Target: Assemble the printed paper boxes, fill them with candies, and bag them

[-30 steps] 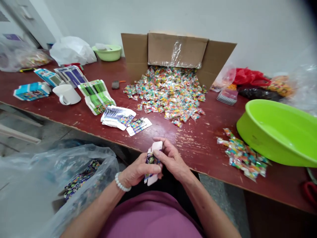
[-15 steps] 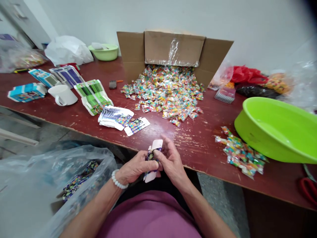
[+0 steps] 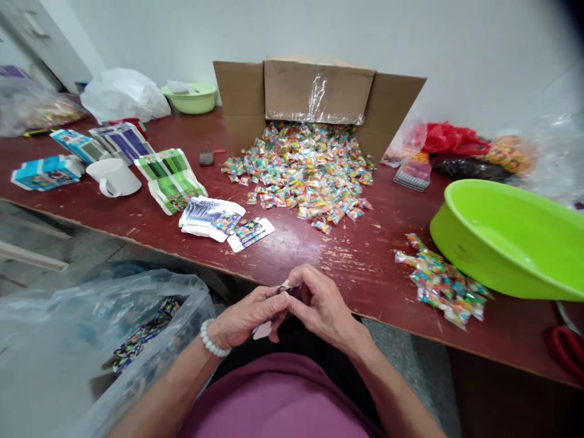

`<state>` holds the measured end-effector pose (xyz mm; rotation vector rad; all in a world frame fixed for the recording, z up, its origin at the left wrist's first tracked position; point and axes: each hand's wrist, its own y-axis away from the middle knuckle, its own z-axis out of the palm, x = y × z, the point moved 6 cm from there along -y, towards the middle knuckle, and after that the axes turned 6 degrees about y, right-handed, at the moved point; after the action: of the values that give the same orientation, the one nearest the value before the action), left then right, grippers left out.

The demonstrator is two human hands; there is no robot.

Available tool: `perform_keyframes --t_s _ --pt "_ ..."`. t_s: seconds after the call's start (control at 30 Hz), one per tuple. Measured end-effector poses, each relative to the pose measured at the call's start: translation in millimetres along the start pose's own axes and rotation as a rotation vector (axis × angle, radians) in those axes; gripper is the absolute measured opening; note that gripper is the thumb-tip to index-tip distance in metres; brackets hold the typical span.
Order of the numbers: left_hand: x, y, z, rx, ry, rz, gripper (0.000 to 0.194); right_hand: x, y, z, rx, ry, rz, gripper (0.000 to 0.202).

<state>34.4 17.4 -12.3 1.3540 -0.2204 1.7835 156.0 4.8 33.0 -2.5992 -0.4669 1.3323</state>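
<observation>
Over the table's front edge, my left hand (image 3: 255,313) and my right hand (image 3: 319,304) both grip one small printed carton (image 3: 263,330). My left hand wraps its lower part, where pale flaps stick out below. At its upper end the right hand's fingers and thumb pinch the top, covering most of it. Just beyond lie a few flat purple cartons (image 3: 250,235) and a fanned stack of cartons (image 3: 212,218). Small wrapped candies (image 3: 310,170) spill from an open cardboard box (image 3: 319,91) at the back.
A green basin (image 3: 502,243) stands at the right, with a smaller candy pile (image 3: 447,286) beside it and red-handled scissors (image 3: 563,350) near the edge. At left are a white mug (image 3: 114,177) and green cartons (image 3: 171,179). A clear plastic bag (image 3: 182,292) with filled cartons sits below.
My right hand has closed over the carton's top end, where its pale flap stood up before. The carton is now tilted more and mostly hidden by my fingers.
</observation>
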Motion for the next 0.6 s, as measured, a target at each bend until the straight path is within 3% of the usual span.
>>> perform_keyframes --t_s 0.07,0.23,0.4,0.6 --pt "1.7 -1.6 1.1 -0.028 0.011 -0.012 0.052 2.3 0.3 -2.5 0.036 -0.031 0.019 0.012" --pt "3.8 -4.7 -0.6 -0.029 0.103 -0.009 0.05 3.6 5.4 -13.2 0.266 0.027 0.016 0.022" --pt "-2.9 -4.9 1.1 -0.023 0.218 -0.021 0.055 3.7 7.2 -8.0 0.158 0.121 0.013 0.017" --pt "-9.3 -6.7 -0.2 -0.035 0.206 -0.054 0.057 8.7 1.2 -7.6 -0.023 0.146 0.009 0.022"
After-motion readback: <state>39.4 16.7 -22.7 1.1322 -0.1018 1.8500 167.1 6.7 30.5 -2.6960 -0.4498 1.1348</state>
